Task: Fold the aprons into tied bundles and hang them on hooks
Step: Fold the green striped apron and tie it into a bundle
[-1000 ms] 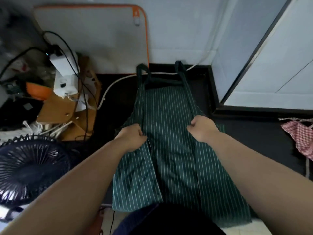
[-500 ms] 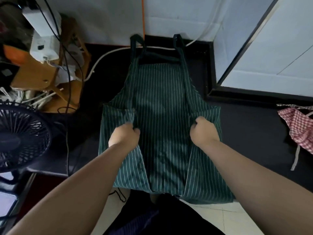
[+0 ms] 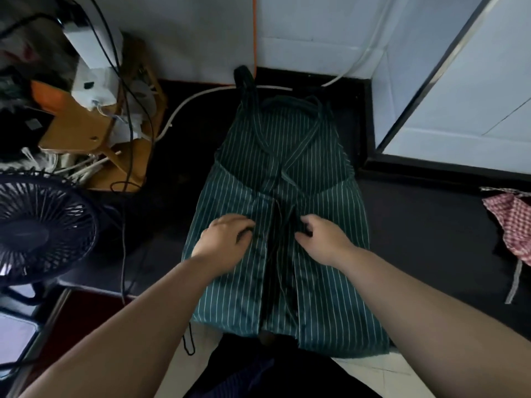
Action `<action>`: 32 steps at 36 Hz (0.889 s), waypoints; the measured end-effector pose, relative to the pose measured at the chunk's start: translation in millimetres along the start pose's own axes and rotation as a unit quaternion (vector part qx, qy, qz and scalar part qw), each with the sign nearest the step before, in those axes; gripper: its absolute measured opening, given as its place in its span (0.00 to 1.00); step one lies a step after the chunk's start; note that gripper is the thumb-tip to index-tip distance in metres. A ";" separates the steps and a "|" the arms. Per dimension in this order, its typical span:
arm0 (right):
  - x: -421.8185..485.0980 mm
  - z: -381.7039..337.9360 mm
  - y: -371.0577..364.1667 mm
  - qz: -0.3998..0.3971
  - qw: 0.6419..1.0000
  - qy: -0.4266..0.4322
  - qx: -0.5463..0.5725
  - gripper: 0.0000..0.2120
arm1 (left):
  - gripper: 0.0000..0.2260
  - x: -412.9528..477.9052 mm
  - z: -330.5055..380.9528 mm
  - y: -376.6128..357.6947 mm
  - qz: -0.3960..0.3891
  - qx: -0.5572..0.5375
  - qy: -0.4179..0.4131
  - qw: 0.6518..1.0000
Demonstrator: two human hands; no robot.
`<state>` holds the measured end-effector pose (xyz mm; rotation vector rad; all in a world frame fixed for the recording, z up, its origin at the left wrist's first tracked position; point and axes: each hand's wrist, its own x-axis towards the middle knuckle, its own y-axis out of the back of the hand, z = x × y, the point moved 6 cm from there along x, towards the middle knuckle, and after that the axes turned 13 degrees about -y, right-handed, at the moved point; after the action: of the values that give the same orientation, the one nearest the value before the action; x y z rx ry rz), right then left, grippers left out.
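A dark green apron with thin white stripes [image 3: 287,156] lies flat on the black counter [image 3: 425,225], bib toward the wall. Both of its side flaps are folded in and nearly meet along the middle. Its neck straps [image 3: 301,139] lie crossed over the bib. My left hand [image 3: 227,239] rests on the left flap with its fingers spread flat. On the inner edge of the right flap, my right hand [image 3: 321,239] has its fingers and thumb curled round the cloth. The lower hem hangs over the counter's front edge.
A red checked apron [image 3: 514,225] lies at the right edge of the counter. A black fan [image 3: 37,228] stands at the left, with a wooden stand [image 3: 94,133] holding white chargers and cables behind it. A white cable [image 3: 195,99] runs along the wall.
Both hands have brought the apron's side edges inward, so the flaps now lie folded over the middle. The straps have dropped across the bib. My left hand has opened flat.
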<state>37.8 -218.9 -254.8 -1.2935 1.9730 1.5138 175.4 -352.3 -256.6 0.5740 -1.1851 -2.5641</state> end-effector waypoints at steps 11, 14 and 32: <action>25.5 -6.3 -10.3 0.078 0.995 -0.042 -0.043 0.08 | 0.33 -4.5 -0.6 -21.5 -0.082 0.097 0.082 0.989; 32.2 -16.1 -6.8 0.107 0.994 0.000 -0.010 0.15 | 0.24 0.8 3.0 -27.1 -0.100 0.125 0.088 0.983; 41.7 -26.9 6.7 0.114 0.992 0.042 0.030 0.15 | 0.17 40.9 6.8 -19.4 -0.048 -0.034 -0.018 0.998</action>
<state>17.0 -261.7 -270.7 -1.1570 2.2684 1.5085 134.7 -351.4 -277.6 0.5847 -1.1026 -2.6948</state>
